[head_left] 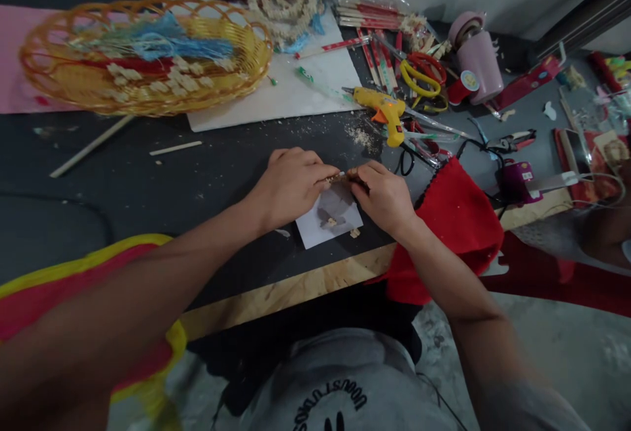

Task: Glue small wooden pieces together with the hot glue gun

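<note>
My left hand (298, 181) is closed in a pinch on the left end of a small, tan, knobbly strip (336, 178). At its other end, my right hand (379, 194) pinches with thumb and fingers. The strip is mostly covered by my fingertips, so its kind cannot be made out. Directly below both hands lies a white sheet of paper (313, 230) with a shadow across it and a small tan piece (332, 221) on top. Another little tan piece (355, 233) rests just off the sheet's right corner.
A wicker basket (148, 106) holds blue tassels and pale pieces. Behind my hands are a yellow glue gun (379, 104), yellow-handled scissors (419, 83) and a pink bottle (480, 66). Red cloth (453, 221) drapes over the table edge. Another person's arm (606, 221) shows far right.
</note>
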### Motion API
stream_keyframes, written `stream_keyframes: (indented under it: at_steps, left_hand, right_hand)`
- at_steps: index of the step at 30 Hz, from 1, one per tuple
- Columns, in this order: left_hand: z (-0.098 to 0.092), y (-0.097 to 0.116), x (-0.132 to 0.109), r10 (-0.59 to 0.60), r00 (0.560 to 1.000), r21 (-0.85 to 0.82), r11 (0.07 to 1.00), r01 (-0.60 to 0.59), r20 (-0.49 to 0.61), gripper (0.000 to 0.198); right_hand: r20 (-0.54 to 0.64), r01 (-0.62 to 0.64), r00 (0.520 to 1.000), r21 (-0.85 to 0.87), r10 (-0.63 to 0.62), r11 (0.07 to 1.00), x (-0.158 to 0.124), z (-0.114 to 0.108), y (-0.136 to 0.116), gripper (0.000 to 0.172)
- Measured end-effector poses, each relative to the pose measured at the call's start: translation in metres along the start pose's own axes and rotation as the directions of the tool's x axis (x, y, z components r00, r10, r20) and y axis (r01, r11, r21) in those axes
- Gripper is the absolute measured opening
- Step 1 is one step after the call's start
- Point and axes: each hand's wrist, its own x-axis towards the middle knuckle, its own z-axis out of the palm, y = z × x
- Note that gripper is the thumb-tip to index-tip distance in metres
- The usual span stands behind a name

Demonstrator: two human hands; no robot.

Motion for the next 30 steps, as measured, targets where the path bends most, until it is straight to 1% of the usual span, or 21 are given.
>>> stream_keyframes:
  at_steps: [6,15,19,24,27,30]
  left_hand:
    - [0.001,-0.0013,0.0001,-0.007,1.0,-0.007,1.0,0.007,0.006,0.035]
    - [0.003,-0.0033,-0.0005,0.008,1.0,-0.034,0.999,-0.009,-0.019,0.035]
    - [0.002,-0.0021,-0.0003,-0.002,1.0,-0.047,0.999,0.001,-0.022,0.035]
    - [0.0001,0.0001,0.0005,-0.026,1.0,-0.033,0.999,0.026,0.007,0.035]
    - [0.0007,-0.0004,0.0004,-0.022,1.0,-0.027,0.999,0.022,-0.002,0.035]
    - [0.0016,-0.0015,0.0,-0.013,1.0,-0.021,1.0,0.013,-0.008,0.035]
  right_hand:
    - [-0.001,0.006,1.0,0.0,-0.006,1.0,-0.0018,0.0012,-0.0007,0.017]
    - [-0.013,0.001,1.0,-0.037,-0.002,0.999,-0.0023,0.0027,-0.0032,0.016]
    - [-0.015,-0.004,1.0,-0.033,0.004,0.999,-0.0022,0.0026,-0.0038,0.016]
    - [-0.007,0.027,1.0,0.031,-0.027,0.999,-0.003,0.0022,-0.0003,0.014]
    - [-0.029,0.036,0.999,0.074,-0.033,0.997,-0.004,0.0022,0.0032,0.016]
    - [-0.038,0.037,0.999,0.09,-0.033,0.995,-0.0039,0.0022,0.005,0.014]
